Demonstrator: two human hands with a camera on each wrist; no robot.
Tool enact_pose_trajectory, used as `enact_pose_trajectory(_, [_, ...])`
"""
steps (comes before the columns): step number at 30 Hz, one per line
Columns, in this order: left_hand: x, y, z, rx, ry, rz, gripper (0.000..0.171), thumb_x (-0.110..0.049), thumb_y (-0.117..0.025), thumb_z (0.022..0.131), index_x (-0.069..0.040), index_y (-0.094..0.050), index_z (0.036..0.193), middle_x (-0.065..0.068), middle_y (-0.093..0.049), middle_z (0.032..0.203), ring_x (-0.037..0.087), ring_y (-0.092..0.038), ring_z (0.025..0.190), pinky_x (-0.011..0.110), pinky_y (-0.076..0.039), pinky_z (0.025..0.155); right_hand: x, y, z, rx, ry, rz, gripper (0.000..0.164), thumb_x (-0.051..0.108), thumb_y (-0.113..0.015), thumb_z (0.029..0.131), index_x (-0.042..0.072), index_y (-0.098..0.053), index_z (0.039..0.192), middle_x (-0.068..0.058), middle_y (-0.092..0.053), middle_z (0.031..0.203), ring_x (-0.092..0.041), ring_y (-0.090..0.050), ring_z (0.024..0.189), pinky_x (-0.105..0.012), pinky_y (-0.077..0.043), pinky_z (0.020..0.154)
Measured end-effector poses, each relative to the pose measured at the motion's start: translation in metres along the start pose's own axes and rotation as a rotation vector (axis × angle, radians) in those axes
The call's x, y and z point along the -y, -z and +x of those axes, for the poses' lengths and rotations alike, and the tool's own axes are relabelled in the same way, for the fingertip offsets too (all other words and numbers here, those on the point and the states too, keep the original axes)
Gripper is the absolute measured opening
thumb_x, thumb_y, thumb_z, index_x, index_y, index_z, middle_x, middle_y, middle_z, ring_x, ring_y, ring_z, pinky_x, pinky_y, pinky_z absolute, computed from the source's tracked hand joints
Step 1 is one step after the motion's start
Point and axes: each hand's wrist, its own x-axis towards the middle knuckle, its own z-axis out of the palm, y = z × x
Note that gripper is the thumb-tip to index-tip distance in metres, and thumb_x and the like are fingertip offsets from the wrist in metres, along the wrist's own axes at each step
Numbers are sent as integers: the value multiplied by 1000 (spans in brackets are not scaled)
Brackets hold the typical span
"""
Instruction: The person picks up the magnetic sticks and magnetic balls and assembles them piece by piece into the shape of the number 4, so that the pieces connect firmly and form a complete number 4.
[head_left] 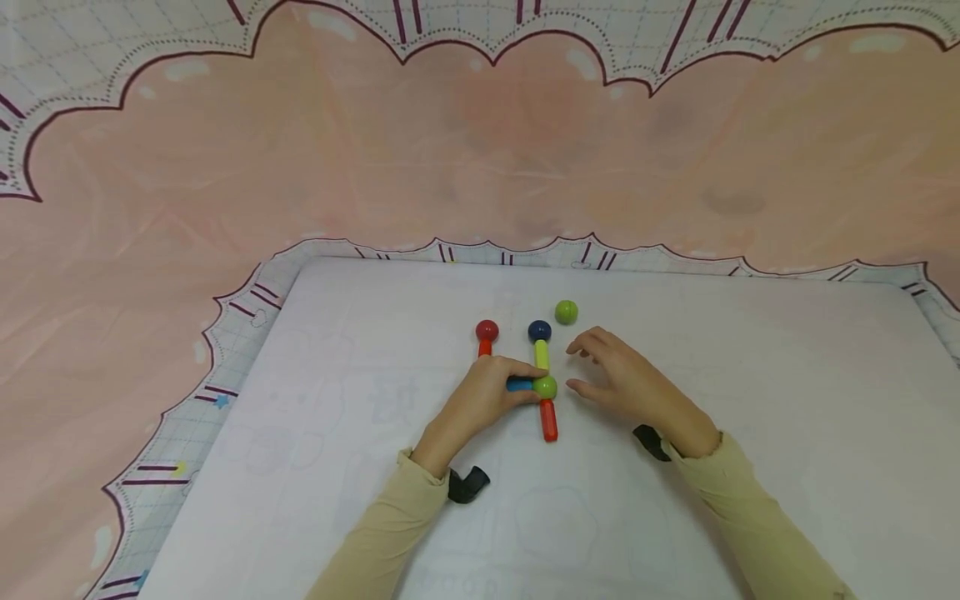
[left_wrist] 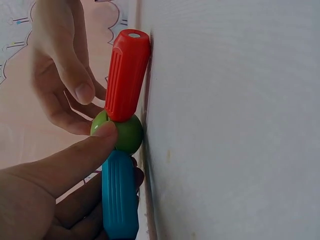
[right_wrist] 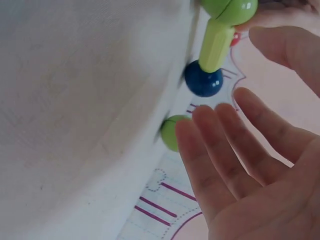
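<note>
My left hand (head_left: 483,390) pinches a green ball (head_left: 545,387), thumb on its side in the left wrist view. Joined to that ball are a blue rod (left_wrist: 120,195), a red rod (left_wrist: 128,75) and a yellow-green rod (right_wrist: 216,46) with a dark blue ball (right_wrist: 203,78) on its far end. Beyond the left hand shows a red ball (head_left: 487,331) on another red rod (head_left: 485,347), whose lower part the hand hides. To the right of the joined pieces, my right hand (head_left: 618,379) holds nothing, its fingers spread and slightly bent.
A loose green ball (head_left: 566,312) lies just beyond the dark blue ball on the white tabletop (head_left: 750,358). Black straps or camera parts (head_left: 468,485) sit at both wrists. A peach-coloured patterned cloth (head_left: 480,158) surrounds the table's far and left edges.
</note>
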Motion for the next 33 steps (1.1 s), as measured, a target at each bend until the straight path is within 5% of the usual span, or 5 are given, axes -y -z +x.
enact_pose_trajectory(23, [2, -2, 1, 5, -7, 17, 33, -19, -78, 86, -15, -74, 119, 0, -73, 117, 16, -65, 106, 32, -53, 97, -17, -6, 30, -72, 0, -55, 55, 12, -74, 89, -6, -50, 136, -22, -42, 146, -37, -34, 137, -52, -32, 115])
enact_pose_trajectory(33, [1, -2, 0, 3, -5, 10, 33, -20, -77, 87, -15, -73, 119, 0, -72, 118, 16, -64, 110, 34, -51, 100, -19, -12, 42, -17, -45, -55, 60, 13, -69, 93, -9, -43, 142, -24, -30, 156, -39, -23, 147, -53, -23, 120])
